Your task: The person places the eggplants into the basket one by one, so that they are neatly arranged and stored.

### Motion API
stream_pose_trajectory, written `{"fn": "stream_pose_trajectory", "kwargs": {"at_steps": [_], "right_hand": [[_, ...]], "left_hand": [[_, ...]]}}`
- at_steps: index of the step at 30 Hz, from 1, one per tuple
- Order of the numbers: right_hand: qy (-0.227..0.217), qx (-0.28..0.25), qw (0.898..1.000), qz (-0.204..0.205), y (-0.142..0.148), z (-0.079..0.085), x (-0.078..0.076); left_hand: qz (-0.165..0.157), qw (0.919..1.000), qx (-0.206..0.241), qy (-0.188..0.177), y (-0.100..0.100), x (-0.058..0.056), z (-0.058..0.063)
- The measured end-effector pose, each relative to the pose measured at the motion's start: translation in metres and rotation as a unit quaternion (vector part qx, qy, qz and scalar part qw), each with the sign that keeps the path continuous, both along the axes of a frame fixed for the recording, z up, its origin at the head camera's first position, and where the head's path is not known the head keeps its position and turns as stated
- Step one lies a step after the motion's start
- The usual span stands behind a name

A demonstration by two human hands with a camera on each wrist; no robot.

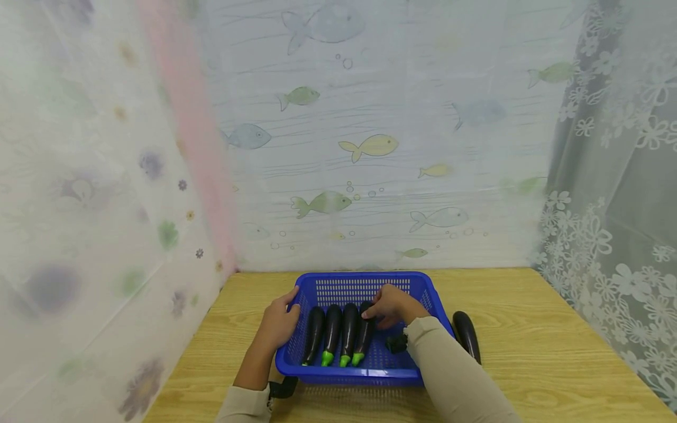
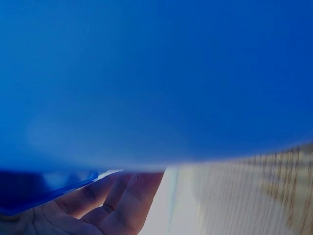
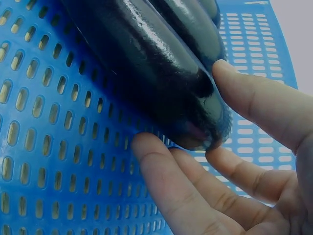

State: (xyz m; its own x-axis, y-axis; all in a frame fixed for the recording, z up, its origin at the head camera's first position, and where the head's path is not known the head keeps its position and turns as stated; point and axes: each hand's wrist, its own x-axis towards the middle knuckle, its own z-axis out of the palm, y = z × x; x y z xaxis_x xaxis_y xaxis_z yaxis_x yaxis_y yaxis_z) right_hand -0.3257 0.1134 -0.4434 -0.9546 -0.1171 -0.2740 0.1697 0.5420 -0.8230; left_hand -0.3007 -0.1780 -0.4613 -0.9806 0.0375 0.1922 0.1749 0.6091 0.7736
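Several dark purple eggplants lie side by side in a blue plastic basket point(image 1: 359, 372), most with green stem ends toward me. My right hand point(image 1: 394, 305) reaches inside and holds the far, rounded end of the rightmost eggplant point(image 1: 364, 338). In the right wrist view, the thumb is against one side of that eggplant point(image 3: 146, 63), with the other fingers point(image 3: 171, 181) around its tip and lower side. At the basket's left rim, my left hand point(image 1: 279, 323) grips the edge. The left wrist view is mostly filled by the blurred blue basket point(image 2: 156, 83), with part of the left hand point(image 2: 112, 205) below.
Another eggplant point(image 1: 466, 336) lies on the wood-grain table point(image 1: 508, 305), just right of the basket and partly behind the right sleeve. Fish-patterned sheeting point(image 1: 370, 176) hangs behind the table, with flowered sheeting on both sides. A black wrist camera point(image 1: 396, 343) sits beneath the right wrist.
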Motion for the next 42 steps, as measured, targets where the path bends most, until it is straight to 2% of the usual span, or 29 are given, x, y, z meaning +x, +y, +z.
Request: {"fn": "stream_pose_trajectory", "kwargs": {"at_steps": [8, 24, 32, 38, 42], "right_hand": [[0.009, 0.016, 1.0, -0.001, 0.001, 0.003, 0.002], [0.037, 0.034, 0.999, -0.004, 0.009, 0.011, -0.006], [0.073, 0.059, 0.995, 0.022, 0.014, 0.031, 0.0], [0.089, 0.039, 0.994, 0.052, 0.018, 0.043, 0.003], [0.088, 0.027, 0.994, 0.057, 0.023, 0.052, 0.007]], "left_hand": [[0.0, 1.0, 0.001, -0.006, 0.0, 0.0, 0.001], [0.002, 1.0, -0.009, 0.003, -0.002, -0.001, 0.001], [0.01, 0.9998, -0.014, -0.002, -0.002, 0.0, 0.001], [0.014, 0.9998, -0.014, -0.002, -0.001, 0.001, 0.002], [0.016, 0.9998, -0.012, -0.003, -0.001, 0.001, 0.002]]}}
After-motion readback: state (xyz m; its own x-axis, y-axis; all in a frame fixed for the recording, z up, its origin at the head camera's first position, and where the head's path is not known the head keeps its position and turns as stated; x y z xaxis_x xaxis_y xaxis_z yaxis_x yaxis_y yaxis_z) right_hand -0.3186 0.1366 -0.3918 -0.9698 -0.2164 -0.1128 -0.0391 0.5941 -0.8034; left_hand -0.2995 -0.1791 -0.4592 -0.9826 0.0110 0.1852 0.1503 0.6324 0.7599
